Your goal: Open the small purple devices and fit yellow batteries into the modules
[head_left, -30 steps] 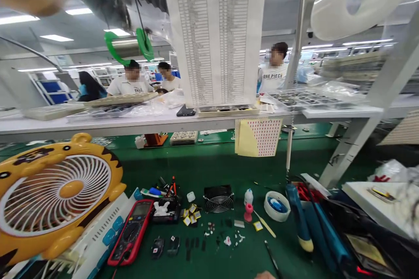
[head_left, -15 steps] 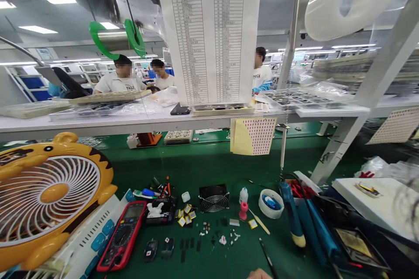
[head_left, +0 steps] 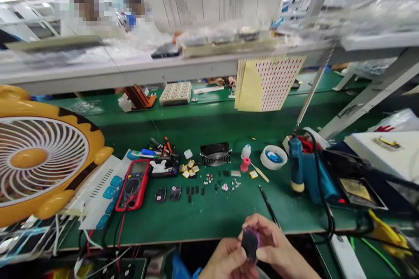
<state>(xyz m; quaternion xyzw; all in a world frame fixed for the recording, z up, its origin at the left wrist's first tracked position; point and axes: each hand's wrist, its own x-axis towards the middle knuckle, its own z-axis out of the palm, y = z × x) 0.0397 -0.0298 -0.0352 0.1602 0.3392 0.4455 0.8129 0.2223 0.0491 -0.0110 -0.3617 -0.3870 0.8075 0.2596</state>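
Note:
Near the bottom of the head view, a small dark rounded device (head_left: 249, 244) is held between both hands at the table's front edge. My left hand (head_left: 227, 257) pinches its left and lower side. Fingers of my right hand (head_left: 270, 242) close on its top and right side, where a purplish edge shows. Black tweezers (head_left: 268, 205) lie just beyond my right hand. Two similar dark pieces (head_left: 160, 195) (head_left: 175, 193) lie on the green mat (head_left: 216, 222), with several small black strips (head_left: 197, 190) beside them.
A yellow fan (head_left: 52, 157) and a red multimeter (head_left: 133, 185) stand at left. Yellow-edged parts (head_left: 190, 168), a small black fan (head_left: 216, 155), a pink-topped item (head_left: 245, 164) and a white bowl (head_left: 273, 157) are farther back. A blue electric screwdriver (head_left: 297, 161) hangs at right.
The view has tilted down, so the mat and its front edge show more. Both hands are now in view holding the dark device; before, only part of one hand showed at the bottom.

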